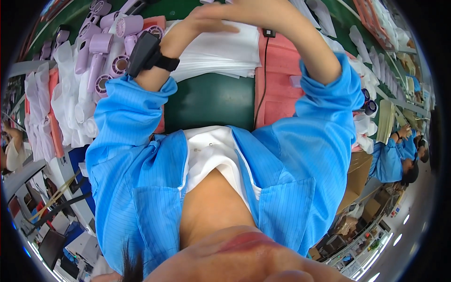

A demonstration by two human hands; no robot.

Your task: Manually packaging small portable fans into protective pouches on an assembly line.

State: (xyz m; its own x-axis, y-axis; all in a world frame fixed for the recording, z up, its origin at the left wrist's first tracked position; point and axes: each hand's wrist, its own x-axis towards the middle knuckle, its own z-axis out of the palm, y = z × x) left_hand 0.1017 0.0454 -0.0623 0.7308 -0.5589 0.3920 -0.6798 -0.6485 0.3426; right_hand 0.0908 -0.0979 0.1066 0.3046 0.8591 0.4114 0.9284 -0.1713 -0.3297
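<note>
At the upper edge, my left hand and my right hand overlap. My left hand has at least one finger stretched out to the right over a stack of thin white sheets. My right hand reaches leftward across it, its fingertips hard to separate from my left hand. Small pale purple bits show at the picture's rim just beyond the hands; what they belong to is cut off. A black strapped device sits on my left wrist. Left of that arm lie several purple handheld fans.
A green work surface lies before me. Pink foam sits right of the stack, crossed by a black cable with a small plug. White wrapped pieces lie far left. Other people in blue work at the right.
</note>
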